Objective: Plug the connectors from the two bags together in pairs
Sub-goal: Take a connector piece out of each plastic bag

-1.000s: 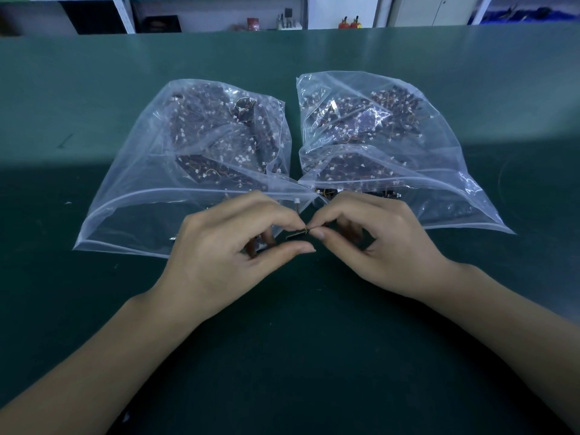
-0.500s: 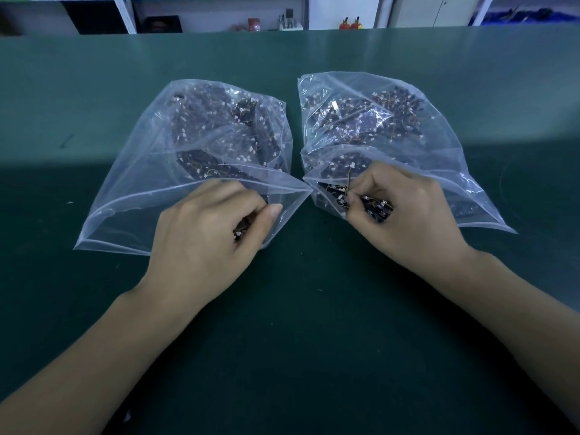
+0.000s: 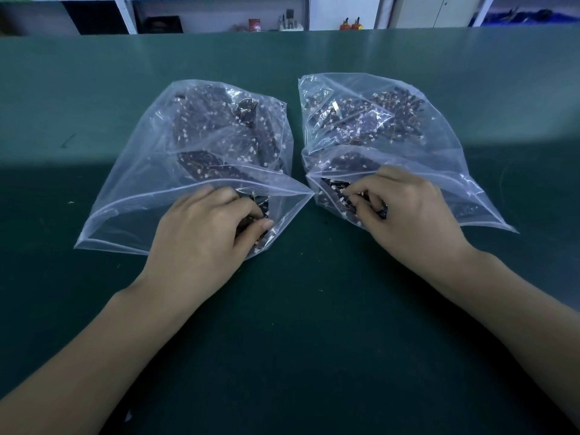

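Both hands (image 3: 201, 237) (image 3: 414, 215) now inside bag mouths (image 3: 188, 196) (image 3: 470, 186)

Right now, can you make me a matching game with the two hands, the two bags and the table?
Things:
1. left hand
2. right hand
3. table
4. right bag

States:
A. dark green, lying under everything
B. fingers curled in the mouth of the left bag
C. clear plastic, the right hand reaching into it
D. fingers picking at connectors in the right bag

Pairs: 1-B, 2-D, 3-A, 4-C
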Motion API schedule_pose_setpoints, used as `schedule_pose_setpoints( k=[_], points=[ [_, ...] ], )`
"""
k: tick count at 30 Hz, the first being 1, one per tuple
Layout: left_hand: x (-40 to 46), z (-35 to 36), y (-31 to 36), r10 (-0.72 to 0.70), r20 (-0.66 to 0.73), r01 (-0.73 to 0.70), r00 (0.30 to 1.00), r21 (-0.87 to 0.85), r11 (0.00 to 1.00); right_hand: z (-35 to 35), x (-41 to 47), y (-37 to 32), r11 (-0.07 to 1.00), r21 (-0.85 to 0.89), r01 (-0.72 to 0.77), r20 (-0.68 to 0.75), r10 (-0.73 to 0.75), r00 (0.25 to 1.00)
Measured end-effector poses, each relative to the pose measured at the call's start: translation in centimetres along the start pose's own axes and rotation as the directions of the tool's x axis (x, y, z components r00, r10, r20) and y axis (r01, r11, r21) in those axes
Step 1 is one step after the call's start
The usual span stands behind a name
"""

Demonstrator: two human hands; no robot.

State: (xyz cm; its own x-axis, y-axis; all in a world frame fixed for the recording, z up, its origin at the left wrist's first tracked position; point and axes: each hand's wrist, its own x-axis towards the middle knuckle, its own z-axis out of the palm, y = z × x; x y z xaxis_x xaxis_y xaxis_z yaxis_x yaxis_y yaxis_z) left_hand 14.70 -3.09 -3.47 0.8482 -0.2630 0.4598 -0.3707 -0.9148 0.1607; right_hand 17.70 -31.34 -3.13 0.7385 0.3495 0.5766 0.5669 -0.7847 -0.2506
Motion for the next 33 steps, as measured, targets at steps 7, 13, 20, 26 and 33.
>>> schedule_pose_setpoints(
  k=[7, 13, 20, 26, 33],
  points=[
    [0.1, 0.0, -0.1, 0.003, -0.005, -0.003, 1.0, -0.013, 1.0, 0.2, -0.2, -0.9, 0.995, 0.104, 0.012, -0.062, -0.005, 0.998],
    [0.0, 0.1, -0.2, 0.034, -0.018, -0.034, 0.999, 0.007, 0.999, 0.2, -0.4, -1.5, 0.988, 0.153, 0.028, -0.064, -0.019, 0.998],
    [0.0, 0.0, -0.4, 0.003, -0.068, -0.002, 0.998, 0.021, 1.0, 0.3, -0.5, -1.6, 0.984, 0.176, 0.032, -0.072, -0.019, 0.997],
    [0.0, 0.0, -0.4, 0.071, -0.218, -0.066, 0.973, 0.029, 0.997, 0.5, -0.6, -1.7, 0.974, 0.218, 0.068, -0.108, -0.045, 0.993],
    [0.0, -0.7, 0.4, 0.112, -0.332, -0.129, 0.937, -0.028, 0.991, 0.8, -1.0, -2.2, 0.96, 0.266, 0.089, -0.077, -0.071, 0.995]
  ],
)
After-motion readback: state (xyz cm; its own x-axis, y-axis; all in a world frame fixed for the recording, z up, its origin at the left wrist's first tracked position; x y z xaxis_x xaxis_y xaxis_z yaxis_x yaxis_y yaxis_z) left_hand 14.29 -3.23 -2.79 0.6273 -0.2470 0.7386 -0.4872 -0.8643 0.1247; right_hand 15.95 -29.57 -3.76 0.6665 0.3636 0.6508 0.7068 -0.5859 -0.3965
